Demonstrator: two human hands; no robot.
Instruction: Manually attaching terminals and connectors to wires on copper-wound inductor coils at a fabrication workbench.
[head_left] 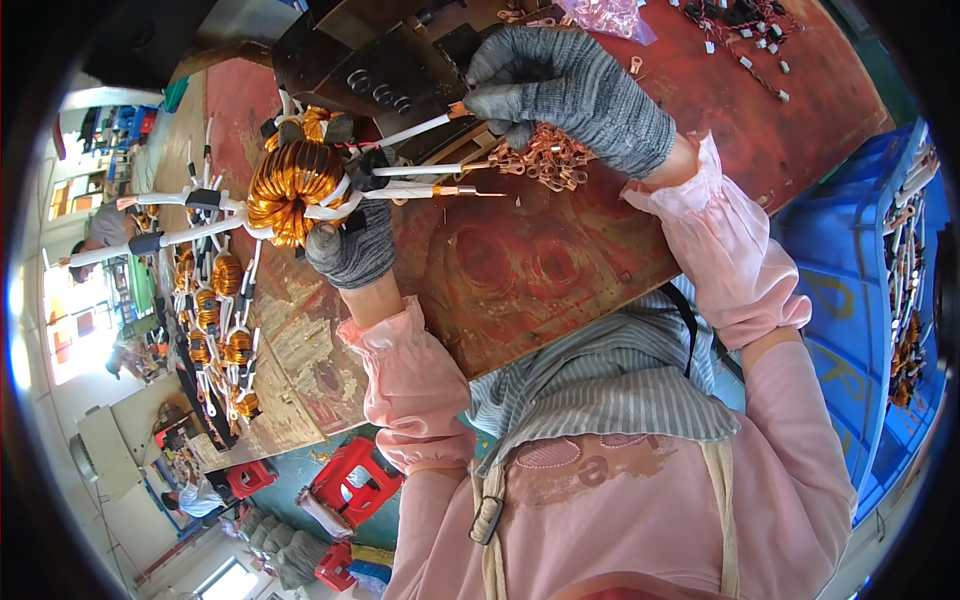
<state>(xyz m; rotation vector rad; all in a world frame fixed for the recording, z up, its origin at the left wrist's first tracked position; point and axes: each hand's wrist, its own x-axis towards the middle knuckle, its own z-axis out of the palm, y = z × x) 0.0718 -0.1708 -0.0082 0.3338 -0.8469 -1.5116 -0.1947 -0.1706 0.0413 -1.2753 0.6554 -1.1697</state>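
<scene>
My left hand, in a grey knit glove, grips a copper-wound ring coil by its right side. White-sleeved leads stick out of the coil to both sides; two on the right end in bare copper strands. My right hand, gloved alike, pinches a copper cable lug at the tip of the uppermost white lead. This lug is beside a dark metal machine block with a coiled spring shape on it. Part of the lug is hidden by my fingers. Below my right hand lies a heap of loose copper lugs.
More wound coils with white leads lie along the left of the worn red table. A pink plastic bag and black wires with white connectors lie at the back. A blue crate stands right; red stools stand left.
</scene>
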